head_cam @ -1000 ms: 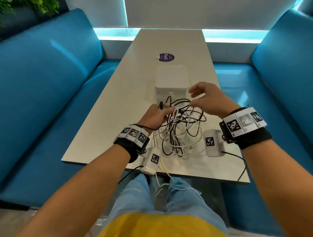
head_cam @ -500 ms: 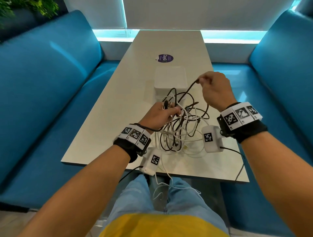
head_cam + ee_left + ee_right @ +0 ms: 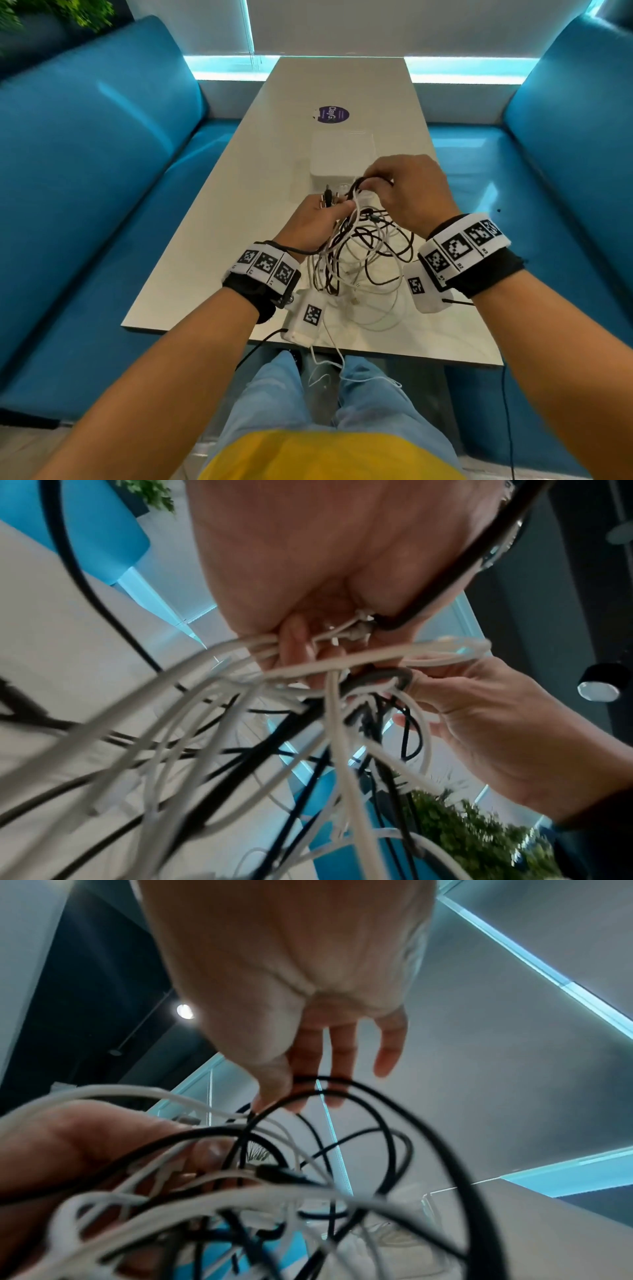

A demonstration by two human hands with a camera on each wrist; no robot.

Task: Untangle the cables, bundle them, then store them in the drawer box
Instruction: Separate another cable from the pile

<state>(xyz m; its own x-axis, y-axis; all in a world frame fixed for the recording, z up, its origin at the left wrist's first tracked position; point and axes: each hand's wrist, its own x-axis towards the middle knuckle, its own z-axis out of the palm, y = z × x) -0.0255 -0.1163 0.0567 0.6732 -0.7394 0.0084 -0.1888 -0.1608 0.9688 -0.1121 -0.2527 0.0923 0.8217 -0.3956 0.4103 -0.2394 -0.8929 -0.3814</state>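
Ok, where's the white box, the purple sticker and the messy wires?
white box [image 3: 342, 154], head view, on its flat top.
purple sticker [image 3: 333, 114], head view, on its middle.
wires [image 3: 356, 270], head view, on the hanging loops.

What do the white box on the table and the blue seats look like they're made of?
White box: probably plastic; smooth, matte, rounded edges. Blue seats: look like vinyl or faux leather over padding; soft sheen, light reflections, no visible weave. Neither is certain from looks alone.
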